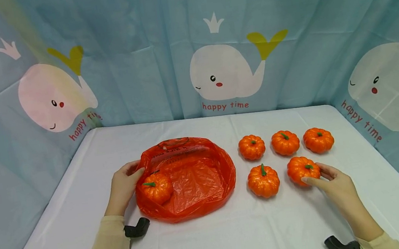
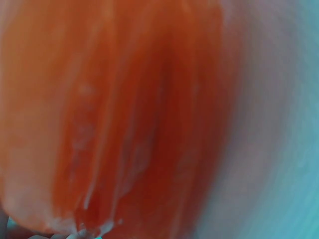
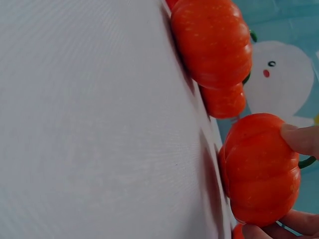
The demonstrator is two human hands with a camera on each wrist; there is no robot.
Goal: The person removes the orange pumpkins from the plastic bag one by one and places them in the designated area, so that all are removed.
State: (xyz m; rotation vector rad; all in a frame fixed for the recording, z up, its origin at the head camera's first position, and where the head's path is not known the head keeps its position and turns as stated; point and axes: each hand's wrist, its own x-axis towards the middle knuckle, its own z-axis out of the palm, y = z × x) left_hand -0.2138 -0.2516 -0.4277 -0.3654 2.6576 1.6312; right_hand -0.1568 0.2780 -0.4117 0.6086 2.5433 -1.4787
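A red plastic bag [image 1: 200, 184] lies on the table with its mouth spread wide. One small orange pumpkin [image 1: 157, 188] with a green stem sits inside it at the left. My left hand [image 1: 125, 186] pinches the bag's left rim between thumb and fingers; the left wrist view is filled by blurred red plastic [image 2: 144, 119]. At the right, my right hand [image 1: 332, 184] grips another pumpkin [image 1: 301, 169] by its sides. In the right wrist view, thumb and fingertips press on that pumpkin [image 3: 261, 169], close to the tabletop; whether it touches is unclear.
Left of the held pumpkin stands a pumpkin [image 1: 263, 181]. Behind are three more: a left one [image 1: 251, 147], a middle one [image 1: 285, 143] and a right one [image 1: 318, 140]. A white cloth covers the table [image 1: 216, 245]; a blue whale-print curtain [image 1: 160, 62] hangs around it.
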